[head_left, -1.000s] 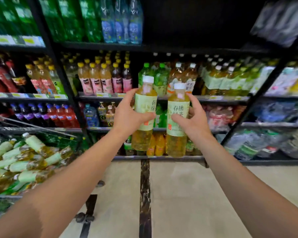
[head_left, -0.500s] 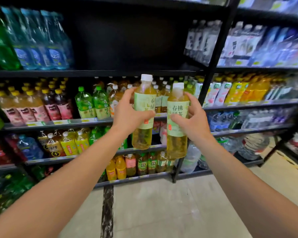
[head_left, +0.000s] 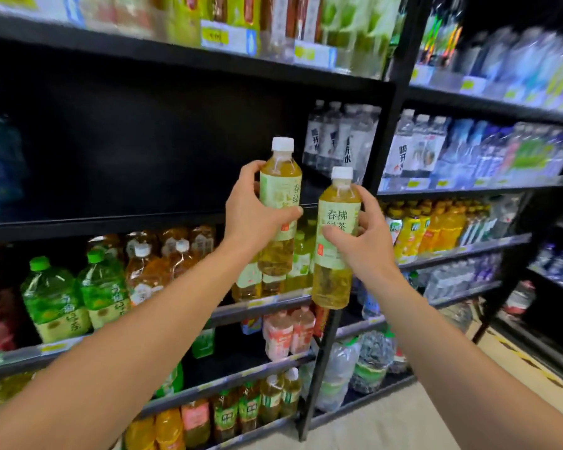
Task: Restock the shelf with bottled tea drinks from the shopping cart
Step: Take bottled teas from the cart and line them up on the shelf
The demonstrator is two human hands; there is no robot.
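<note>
Fingers of the left hand (head_left: 252,212) grasp 1 tea bottle (head_left: 278,206) upright; the right hand (head_left: 366,241) grasps another bottle (head_left: 335,241) just beside it, before the dark shelf (head_left: 127,219).

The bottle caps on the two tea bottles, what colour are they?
White, both of them: the left bottle's cap and the right bottle's cap, clear in the head view.

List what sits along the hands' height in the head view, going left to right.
Empty black shelf bay → left hand → its tea bottle → second tea bottle → right hand → clear water bottles.
</note>
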